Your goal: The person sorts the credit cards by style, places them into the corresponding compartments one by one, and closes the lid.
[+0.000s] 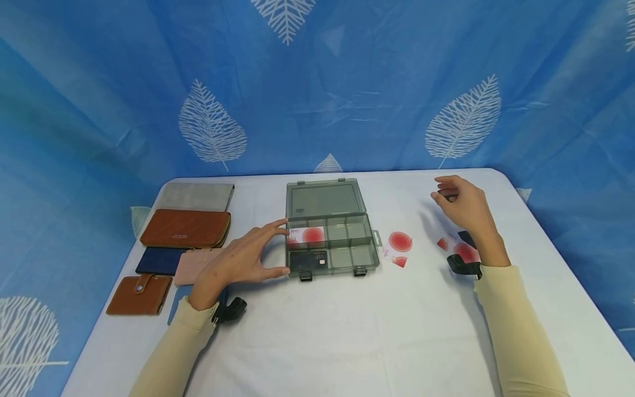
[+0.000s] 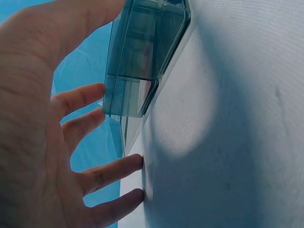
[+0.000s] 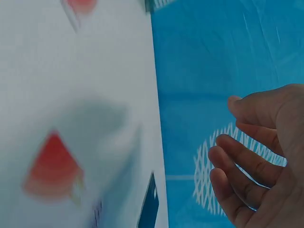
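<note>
Organizer box: smoky translucent plastic, lid open, compartments holding a red-dot card and a black VIP card; on the white tabletop, just right of the left hand. Wallets lie beyond that hand; loose red-dot cards lie left of the right hand. Left hand spread, fingertips at the box's end; right hand raised, loosely curled, empty.

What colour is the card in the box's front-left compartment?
Black with pale "VIP" lettering: the card lies in the box by the left hand. Head view shows it best.
</note>
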Demonstrator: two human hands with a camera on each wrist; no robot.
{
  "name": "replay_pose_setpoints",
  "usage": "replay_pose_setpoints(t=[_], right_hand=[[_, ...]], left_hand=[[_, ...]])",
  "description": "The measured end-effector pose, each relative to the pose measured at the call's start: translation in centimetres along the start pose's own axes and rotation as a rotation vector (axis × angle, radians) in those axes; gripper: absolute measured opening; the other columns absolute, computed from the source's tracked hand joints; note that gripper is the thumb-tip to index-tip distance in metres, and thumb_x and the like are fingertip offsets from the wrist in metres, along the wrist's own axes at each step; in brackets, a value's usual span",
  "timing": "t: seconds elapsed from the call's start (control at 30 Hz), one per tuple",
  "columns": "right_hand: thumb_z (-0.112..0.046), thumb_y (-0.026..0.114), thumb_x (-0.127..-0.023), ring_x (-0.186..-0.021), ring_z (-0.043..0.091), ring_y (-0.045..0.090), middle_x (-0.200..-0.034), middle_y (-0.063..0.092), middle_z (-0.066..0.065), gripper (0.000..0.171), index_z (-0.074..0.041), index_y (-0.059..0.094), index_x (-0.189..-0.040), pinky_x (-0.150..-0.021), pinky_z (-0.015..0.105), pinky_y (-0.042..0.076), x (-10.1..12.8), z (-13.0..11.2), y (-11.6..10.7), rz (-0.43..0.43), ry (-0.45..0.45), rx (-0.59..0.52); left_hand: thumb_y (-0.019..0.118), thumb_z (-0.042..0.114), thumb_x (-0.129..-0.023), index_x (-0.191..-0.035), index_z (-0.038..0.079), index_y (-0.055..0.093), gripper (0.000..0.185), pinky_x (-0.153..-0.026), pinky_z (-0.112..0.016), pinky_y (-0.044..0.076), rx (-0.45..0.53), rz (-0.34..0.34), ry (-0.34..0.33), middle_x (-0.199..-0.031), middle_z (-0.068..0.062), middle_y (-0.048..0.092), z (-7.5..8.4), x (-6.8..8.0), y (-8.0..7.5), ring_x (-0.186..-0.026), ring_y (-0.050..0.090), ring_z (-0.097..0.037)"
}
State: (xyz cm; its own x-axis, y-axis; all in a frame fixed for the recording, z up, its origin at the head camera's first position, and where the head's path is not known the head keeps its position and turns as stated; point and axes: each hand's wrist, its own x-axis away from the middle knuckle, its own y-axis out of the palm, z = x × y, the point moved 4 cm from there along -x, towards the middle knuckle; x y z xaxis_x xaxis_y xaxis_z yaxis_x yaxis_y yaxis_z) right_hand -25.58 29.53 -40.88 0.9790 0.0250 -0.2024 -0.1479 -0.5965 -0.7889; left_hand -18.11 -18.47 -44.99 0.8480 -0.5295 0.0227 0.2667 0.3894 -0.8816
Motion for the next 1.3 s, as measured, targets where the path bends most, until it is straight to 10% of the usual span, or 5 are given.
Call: replay_pose_setpoints(t=[0.6, 1.3], right_hand=[[-0.025, 0.067, -0.108, -0.131, 0.057, 0.053, -0.142, 0.056, 0.040, 0.057, 0.006, 0.049, -0.152, -0.105, 0.072, 0.048, -0.4, 7.7, -1.2, -0.085, 0.240, 0.138], [-0.028, 0.074, -0.101, -0.133, 0.062, 0.046, -0.150, 0.045, 0.044, 0.074, 0.009, 0.040, -0.156, -0.109, 0.075, 0.043, -0.6, 10.1, -1.5, -0.232, 0.404, 0.152]], left_hand=[[0.083, 0.060, -0.088, -0.156, 0.022, 0.056, 0.083, -0.103, -0.067, 0.052, 0.005, -0.002, -0.002, -0.178, 0.002, 0.028, 0.2, 0.1, -0.1, -0.151, 0.047, -0.038], [0.084, 0.060, -0.088, -0.156, 0.022, 0.054, 0.083, -0.106, -0.069, 0.050, 0.028, -0.010, 0.009, -0.178, 0.002, 0.027, 0.0, -0.2, -0.3, -0.151, 0.045, -0.039]])
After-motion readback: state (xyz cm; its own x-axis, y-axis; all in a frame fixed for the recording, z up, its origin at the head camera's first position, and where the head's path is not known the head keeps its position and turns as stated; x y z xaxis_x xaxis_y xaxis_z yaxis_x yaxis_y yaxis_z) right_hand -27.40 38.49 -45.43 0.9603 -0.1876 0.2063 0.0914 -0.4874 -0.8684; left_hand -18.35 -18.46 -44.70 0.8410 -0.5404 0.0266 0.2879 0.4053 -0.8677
